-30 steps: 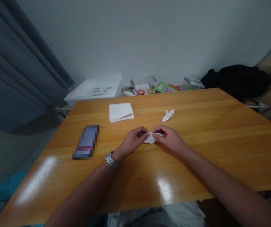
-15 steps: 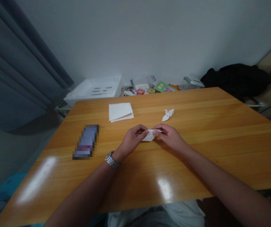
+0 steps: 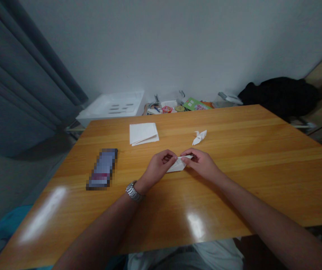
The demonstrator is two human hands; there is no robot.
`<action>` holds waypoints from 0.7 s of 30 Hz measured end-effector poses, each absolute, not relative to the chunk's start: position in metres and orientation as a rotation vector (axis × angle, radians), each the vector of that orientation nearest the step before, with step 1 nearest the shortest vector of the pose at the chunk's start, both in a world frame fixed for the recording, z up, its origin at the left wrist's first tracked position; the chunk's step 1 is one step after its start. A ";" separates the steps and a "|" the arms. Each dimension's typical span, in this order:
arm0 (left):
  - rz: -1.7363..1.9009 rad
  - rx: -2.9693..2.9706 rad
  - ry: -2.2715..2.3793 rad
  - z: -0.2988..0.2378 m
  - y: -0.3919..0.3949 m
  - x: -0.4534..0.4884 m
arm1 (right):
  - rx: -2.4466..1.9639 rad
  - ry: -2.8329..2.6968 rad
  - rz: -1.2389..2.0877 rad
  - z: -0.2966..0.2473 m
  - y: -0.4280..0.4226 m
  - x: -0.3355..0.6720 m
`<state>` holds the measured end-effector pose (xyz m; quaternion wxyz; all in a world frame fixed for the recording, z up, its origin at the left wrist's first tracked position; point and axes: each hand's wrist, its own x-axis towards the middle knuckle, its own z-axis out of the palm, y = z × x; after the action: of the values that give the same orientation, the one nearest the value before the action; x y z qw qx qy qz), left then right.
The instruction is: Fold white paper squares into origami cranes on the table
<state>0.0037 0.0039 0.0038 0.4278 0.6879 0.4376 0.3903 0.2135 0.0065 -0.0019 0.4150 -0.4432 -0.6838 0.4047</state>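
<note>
Right now you hold a small folded piece of white paper between both hands, just above or on the near-middle of the wooden table; you cannot tell from this angle whether its lower edge touches the tabletop. Your left hand pinches its left part, thumb on the near face and fingers curled behind. Your right hand grips the other end likewise, its thumb pressed on the paper close to your left thumb, while a thin tip pokes out toward your right fingers. On your left wrist sits a silver metal-band watch.

Just beyond your right hand lies a white origami crane, apart from your fingers. Farther off to the left, lined loose-leaf sheets rest folded over near the table's far side. Nearer you, on the left, lies a smartphone, its screen pixelated. Past the far edge you have a white plastic tray and, to its right, a green booklet among small clutter.
</note>
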 end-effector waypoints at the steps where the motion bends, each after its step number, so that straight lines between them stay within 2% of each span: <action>1: 0.989 1.707 1.104 0.004 0.004 0.004 | -1.101 -1.659 1.048 -0.003 0.007 0.213; 11: 1.107 1.675 1.181 0.005 0.006 0.005 | -1.072 -1.272 1.376 0.002 0.006 0.211; 21: 1.045 1.953 1.214 0.012 0.000 0.002 | -1.097 -1.336 1.325 -0.001 0.010 0.212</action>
<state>0.0018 0.0000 0.0124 0.3030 0.7367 0.4581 0.3944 0.2117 0.0102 -0.0015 0.4634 -0.4464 -0.5437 0.5390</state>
